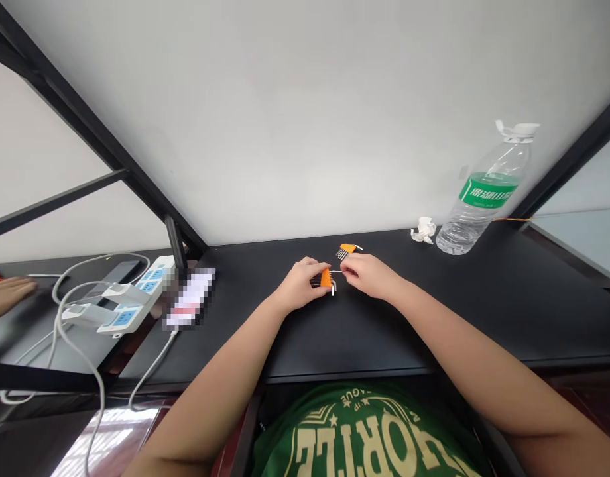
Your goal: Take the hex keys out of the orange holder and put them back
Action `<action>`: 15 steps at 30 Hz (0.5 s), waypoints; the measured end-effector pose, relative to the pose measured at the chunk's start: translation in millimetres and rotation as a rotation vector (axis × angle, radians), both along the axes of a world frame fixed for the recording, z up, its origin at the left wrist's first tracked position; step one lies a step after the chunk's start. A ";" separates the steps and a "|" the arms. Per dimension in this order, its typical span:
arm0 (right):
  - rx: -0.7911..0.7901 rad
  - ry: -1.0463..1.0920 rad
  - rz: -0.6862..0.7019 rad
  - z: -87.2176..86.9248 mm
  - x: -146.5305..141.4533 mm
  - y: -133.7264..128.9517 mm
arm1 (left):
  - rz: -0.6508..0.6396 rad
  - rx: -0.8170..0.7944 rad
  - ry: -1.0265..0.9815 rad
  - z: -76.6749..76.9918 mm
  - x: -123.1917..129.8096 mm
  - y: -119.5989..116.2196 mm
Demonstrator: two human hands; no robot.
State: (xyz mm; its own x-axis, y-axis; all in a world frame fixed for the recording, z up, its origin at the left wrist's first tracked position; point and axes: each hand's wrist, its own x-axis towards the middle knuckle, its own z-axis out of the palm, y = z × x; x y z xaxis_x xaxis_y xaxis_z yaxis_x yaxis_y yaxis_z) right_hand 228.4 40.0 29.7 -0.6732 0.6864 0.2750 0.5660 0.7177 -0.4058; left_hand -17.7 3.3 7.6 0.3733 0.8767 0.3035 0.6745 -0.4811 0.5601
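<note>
My left hand (304, 283) is closed on an orange hex key holder (325, 277), with the bent ends of several silver hex keys showing on its right side. Just to the right, the fingers of my right hand (362, 273) pinch a thin hex key (337, 271) that reaches toward the holder. Whether its tip sits inside the holder is too small to tell. Behind my right hand, a second orange hex key holder (348, 248) lies on the black table (384, 338), with several dark key shafts pointing left.
A clear bottle with a green label (488, 191) stands at the back right beside crumpled tissue (424, 230). On the left are a charging phone (190, 298), a white power strip (138, 298) with plugs and cables, and a black frame post (174, 242). Another person's hand (9, 296) is at far left.
</note>
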 end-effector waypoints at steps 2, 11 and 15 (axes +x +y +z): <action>0.037 -0.009 0.010 -0.9 0.1 -0.8 | -0.005 0.012 0.010 0.6 0.2 -0.5; -0.122 0.280 0.092 -4.0 -12.7 -8.4 | -0.088 0.079 0.033 5.4 3.8 -4.6; -0.698 0.565 -0.008 -7.5 -16.9 -5.3 | -0.091 0.101 -0.067 9.5 9.9 -10.4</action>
